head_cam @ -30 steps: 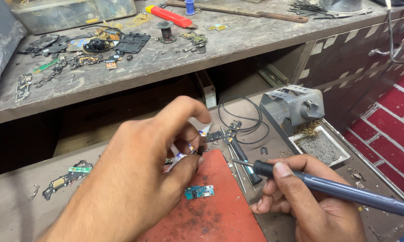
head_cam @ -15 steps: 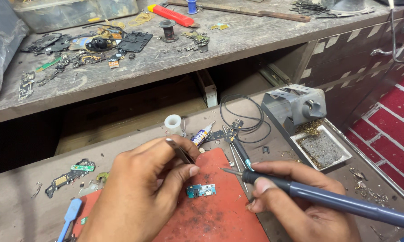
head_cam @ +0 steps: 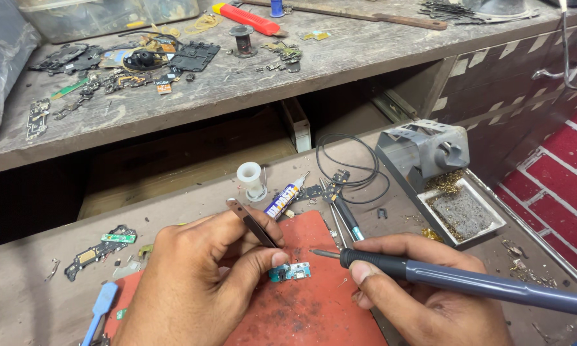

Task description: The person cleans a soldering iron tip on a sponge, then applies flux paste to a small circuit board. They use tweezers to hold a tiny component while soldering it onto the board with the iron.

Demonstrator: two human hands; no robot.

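Currently I log: left hand point(head_cam: 199, 282) fingers pinching tweezers point(head_cam: 253, 224) onto the small circuit board point(head_cam: 290, 272) on the red mat point(head_cam: 308, 314), right hand point(head_cam: 423, 295) fingers gripping the soldering iron point(head_cam: 468, 282).

Left hand point(head_cam: 199, 282) pinches tweezers point(head_cam: 253, 223) onto a small circuit board point(head_cam: 290, 272) at lower centre; right hand point(head_cam: 423, 295) holds a soldering iron point(head_cam: 468, 282) beside it.

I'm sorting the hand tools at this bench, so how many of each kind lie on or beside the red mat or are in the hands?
Soldering irons: 1, in the right hand
Tweezers: 2, one in the left hand, one by the mat
Blue-handled tools: 1
Total: 4
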